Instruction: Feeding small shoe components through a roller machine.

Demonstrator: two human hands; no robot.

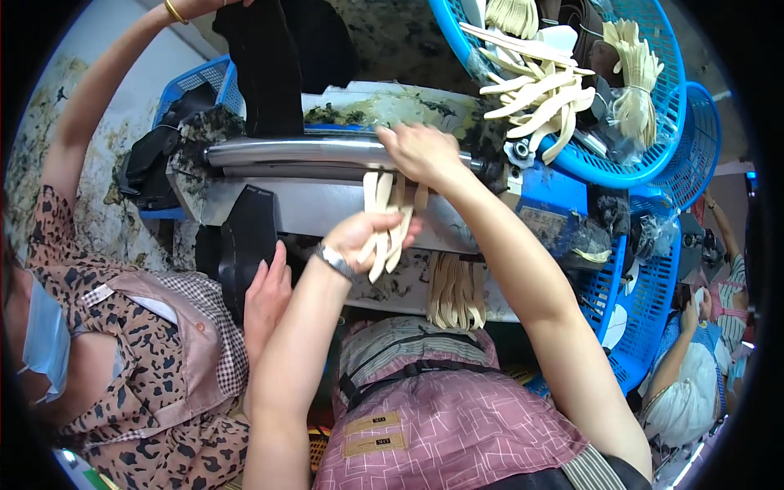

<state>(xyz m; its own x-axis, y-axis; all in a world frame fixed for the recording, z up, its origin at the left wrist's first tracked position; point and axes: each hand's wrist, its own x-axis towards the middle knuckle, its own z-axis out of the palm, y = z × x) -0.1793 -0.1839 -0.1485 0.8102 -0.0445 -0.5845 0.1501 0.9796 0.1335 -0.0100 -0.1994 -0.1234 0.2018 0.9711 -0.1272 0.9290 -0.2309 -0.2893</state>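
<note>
My left hand (363, 238), palm turned up and wearing a wristwatch, has its fingers closed round several thin cream strips (380, 260). Their upper ends lean against the machine's front, just under a shiny metal roller (306, 153). Over the right part of that roller reaches my right hand (426, 153), thumb and fingers apart, with no piece visible in it; its fingertips are partly hidden behind the roller. Below its wrist, a tan strip (421, 198) hangs at the roller's front. A bundle of similar strips (456, 292) hangs over the bench edge before me.
At the upper right stands a blue basket (671, 122) with loose and bundled cream strips. Another blue basket (608, 298) is at my right. On my left, a co-worker's hand (268, 298) touches black sheets (247, 237), while their raised arm (106, 90) reaches to a black piece (265, 73).
</note>
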